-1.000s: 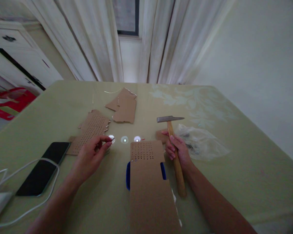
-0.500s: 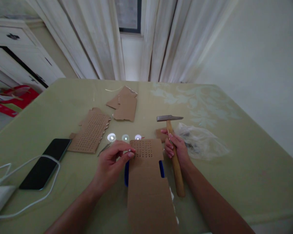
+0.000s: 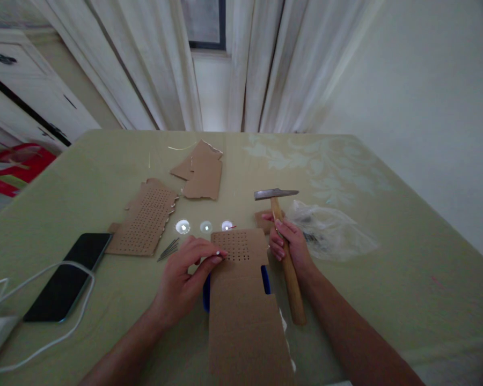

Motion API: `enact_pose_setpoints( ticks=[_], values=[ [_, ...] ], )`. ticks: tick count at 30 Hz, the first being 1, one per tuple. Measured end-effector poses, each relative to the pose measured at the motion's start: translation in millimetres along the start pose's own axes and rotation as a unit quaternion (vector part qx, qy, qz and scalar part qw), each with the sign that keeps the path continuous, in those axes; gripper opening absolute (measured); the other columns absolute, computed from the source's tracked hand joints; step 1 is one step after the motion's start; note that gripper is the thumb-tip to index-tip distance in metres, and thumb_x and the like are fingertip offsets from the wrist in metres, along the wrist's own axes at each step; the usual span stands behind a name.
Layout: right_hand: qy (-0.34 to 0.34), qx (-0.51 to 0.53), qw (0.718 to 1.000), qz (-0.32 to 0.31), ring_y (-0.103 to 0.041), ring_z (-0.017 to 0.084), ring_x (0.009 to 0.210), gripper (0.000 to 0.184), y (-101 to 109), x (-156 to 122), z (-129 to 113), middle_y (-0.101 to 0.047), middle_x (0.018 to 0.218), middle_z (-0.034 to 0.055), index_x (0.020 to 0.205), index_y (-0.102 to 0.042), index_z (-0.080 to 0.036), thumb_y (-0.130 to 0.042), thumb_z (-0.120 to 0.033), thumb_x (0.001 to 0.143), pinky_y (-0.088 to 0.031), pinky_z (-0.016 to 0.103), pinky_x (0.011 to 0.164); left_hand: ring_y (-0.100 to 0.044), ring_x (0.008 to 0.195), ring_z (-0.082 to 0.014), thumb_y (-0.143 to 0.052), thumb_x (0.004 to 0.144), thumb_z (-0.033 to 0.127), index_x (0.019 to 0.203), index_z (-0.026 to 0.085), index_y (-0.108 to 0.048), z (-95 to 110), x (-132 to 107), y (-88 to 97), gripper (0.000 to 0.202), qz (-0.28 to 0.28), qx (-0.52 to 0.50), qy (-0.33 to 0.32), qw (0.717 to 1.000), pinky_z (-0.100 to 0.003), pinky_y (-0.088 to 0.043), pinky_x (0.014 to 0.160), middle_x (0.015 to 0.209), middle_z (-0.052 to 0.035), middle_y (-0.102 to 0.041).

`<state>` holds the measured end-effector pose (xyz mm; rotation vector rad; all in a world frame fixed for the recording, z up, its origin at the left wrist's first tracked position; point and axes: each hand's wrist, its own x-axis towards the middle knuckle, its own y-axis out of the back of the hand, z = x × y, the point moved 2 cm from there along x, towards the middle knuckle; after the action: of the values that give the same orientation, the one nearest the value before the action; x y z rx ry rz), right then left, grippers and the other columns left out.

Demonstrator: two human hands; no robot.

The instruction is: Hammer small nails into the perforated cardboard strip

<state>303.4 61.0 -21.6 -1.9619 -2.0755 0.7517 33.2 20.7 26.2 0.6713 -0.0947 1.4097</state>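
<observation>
Between thumb and forefinger, my left hand [image 3: 189, 271] pinches a nail [image 3: 218, 253] with its head showing; the fingers hide most of its shaft. It is at the left side of the hole grid on a cardboard strip [image 3: 243, 316]. The strip lies over a blue object [image 3: 266, 280], of which only the edges show. My right hand [image 3: 292, 244] is wrapped round the wooden handle of a hammer [image 3: 293, 284], held head-up just right of the cardboard. Several loose nails [image 3: 169, 250] lie beside my left hand.
A punched cardboard sheet [image 3: 145, 225] and torn cardboard pieces [image 3: 203, 174] lie farther back. Three small bright discs, one of them a clear disc [image 3: 206, 227], sit behind the strip. A plastic bag [image 3: 338, 233] is at right; a phone [image 3: 70, 279] under a white cable [image 3: 89, 289] at left.
My left hand has shifted slightly right over the cardboard with the nail, and more of the loose nails beside it show. My right hand still holds the hammer. The view has turned slightly.
</observation>
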Motion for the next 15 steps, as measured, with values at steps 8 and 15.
enact_pose_setpoints(
  ticks=[8,15],
  values=[
    [0.002,-0.007,1.0,-0.003,-0.036,0.006,0.034,0.047,0.6,-1.2,2.5,-0.047,0.054,-0.013,0.119,-0.078,-0.017,-0.088,-0.052,0.089,-0.037,0.018,0.03,-0.074,0.083,-0.0179,-0.073,0.102,0.014,0.101,0.028,-0.084,-2.5,-1.5,-0.2,0.017,-0.01,-0.001,0.004,1.0,-0.03,-0.056,0.078,0.09,-0.0005,-0.083],
    [0.002,-0.009,1.0,-0.001,-0.035,0.006,0.033,0.045,-0.6,-1.3,1.7,-0.046,0.055,-0.0134,0.117,-0.078,-0.019,-0.088,-0.053,0.089,-0.037,0.018,0.031,-0.074,0.083,-0.0193,-0.073,0.103,0.019,0.101,0.028,-0.085,-3.3,-1.7,-1.1,0.015,-0.011,0.002,0.009,1.0,-0.033,-0.057,0.079,0.09,-0.0015,-0.084]
  ],
)
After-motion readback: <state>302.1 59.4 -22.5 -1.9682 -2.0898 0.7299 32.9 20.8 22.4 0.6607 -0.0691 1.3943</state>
